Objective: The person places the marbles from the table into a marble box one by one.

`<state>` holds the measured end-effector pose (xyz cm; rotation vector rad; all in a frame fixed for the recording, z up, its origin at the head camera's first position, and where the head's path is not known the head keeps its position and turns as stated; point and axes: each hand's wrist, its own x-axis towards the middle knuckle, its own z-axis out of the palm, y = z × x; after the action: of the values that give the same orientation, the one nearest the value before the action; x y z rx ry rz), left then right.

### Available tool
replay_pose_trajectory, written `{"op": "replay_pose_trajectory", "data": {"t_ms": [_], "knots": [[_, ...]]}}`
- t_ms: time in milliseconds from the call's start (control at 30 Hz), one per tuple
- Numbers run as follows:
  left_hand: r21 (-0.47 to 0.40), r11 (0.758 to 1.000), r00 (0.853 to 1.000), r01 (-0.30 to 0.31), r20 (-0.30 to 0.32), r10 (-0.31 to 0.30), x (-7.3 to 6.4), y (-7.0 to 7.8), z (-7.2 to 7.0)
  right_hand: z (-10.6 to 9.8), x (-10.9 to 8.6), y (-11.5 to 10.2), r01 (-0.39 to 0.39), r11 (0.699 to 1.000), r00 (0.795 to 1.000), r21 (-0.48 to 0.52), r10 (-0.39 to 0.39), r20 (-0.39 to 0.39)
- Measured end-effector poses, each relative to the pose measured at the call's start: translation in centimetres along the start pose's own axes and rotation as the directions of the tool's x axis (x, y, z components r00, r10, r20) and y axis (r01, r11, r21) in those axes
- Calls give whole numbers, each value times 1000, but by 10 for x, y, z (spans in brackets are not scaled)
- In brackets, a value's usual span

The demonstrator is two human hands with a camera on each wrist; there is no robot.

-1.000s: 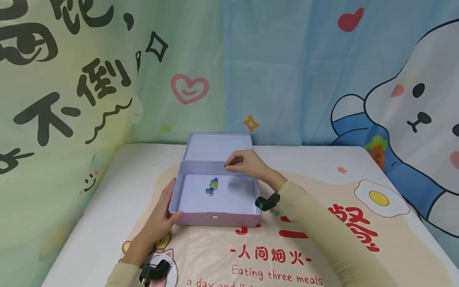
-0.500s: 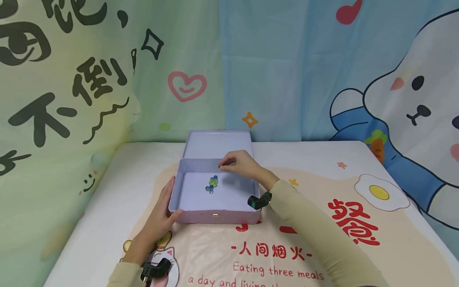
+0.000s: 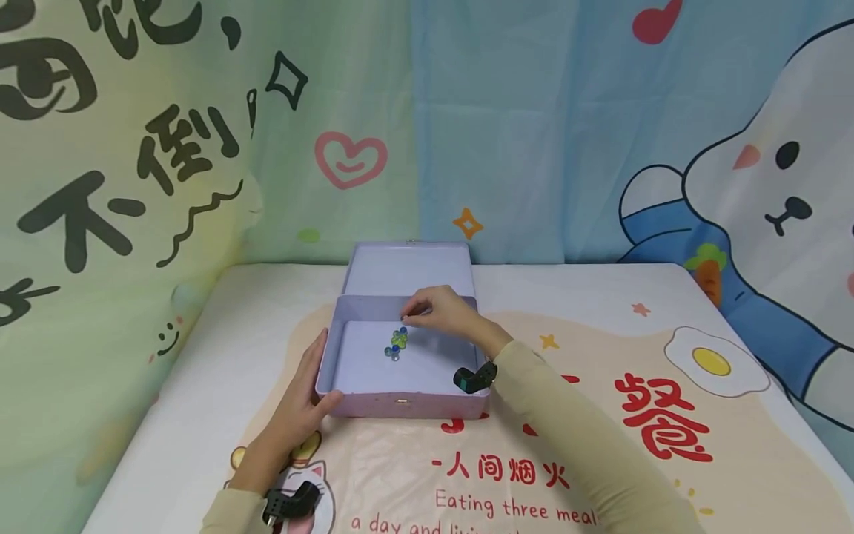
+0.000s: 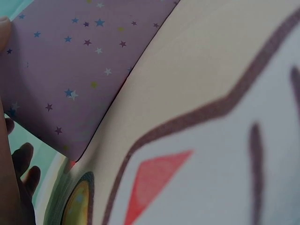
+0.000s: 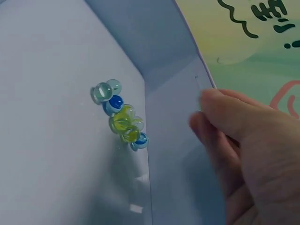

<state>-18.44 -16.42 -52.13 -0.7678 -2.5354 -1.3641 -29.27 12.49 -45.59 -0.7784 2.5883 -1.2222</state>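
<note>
A lilac tin box [image 3: 410, 406] with a star print lies open on the table. Inside it a small cluster of glass marbles [image 5: 121, 121], clear, blue and yellow-green, sits near the back wall. My left hand [image 3: 302, 397] holds the box's front left corner, thumb at the front and fingers along the left side; in the left wrist view its thumb [image 4: 3, 33] lies at the printed wall. Over the back of the box, my right hand [image 3: 442, 311] pinches a small marble between thumb and fingertips, mostly hidden by them. Its fingertips are just behind and above the cluster.
The raised lid [image 3: 410, 268] leans back behind the box. Under the box spreads a printed tablecloth [image 3: 507, 445] with red lettering, a cat and an egg. A patterned curtain [image 3: 494, 133] hangs close behind the table.
My right hand has moved left and slightly down, closer to the marble cluster, still pinching. Green marbles on the cloth right of the box are now hidden behind the right arm. My left hand stays put.
</note>
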Motion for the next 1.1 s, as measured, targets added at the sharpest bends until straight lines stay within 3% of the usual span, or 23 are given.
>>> {"op": "replay_pose_trajectory", "data": {"t_ms": [167,467,767,1100], "knots": [[3,1000,1000,-3,5,3,2,2,0,5,0,2,2,998,998,-67,3,69],[-8,1000,1000,-12,4,12,3,3,2,8,-3,5,-2,983,998,-183,14,61],[4,1000,1000,-2,-4,2,0,-2,3,12,-2,3,-12,940,997,-342,39,72],[12,1000,1000,1,-2,-1,1,0,0,15,2,5,-12,917,993,-399,57,100]]}}
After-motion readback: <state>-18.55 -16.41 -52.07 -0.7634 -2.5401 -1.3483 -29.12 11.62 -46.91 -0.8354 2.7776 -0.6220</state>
